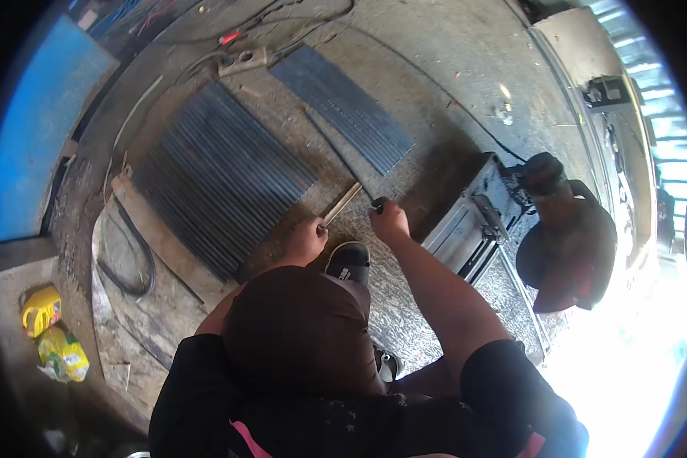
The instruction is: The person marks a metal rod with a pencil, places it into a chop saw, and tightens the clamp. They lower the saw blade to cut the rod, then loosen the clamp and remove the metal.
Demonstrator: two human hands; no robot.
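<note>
My left hand (307,241) is closed around the near end of a light brown stick (343,204), which points away to the upper right. My right hand (390,221) grips the near end of a long dark metal rod (336,151); its far end reaches between two sets of rods on the floor. To the left lies a wide row of dark metal rods (221,172), set side by side. A narrower row of similar rods (343,107) lies farther off. My shoe (348,263) is just below the hands.
A cut-off saw (565,244) with its metal base (466,221) stands close on the right. Cables (427,72) cross the floor, one to a socket block (242,61). A hose loop (133,282) and yellow containers (41,311) are on the left, below a blue panel (42,130).
</note>
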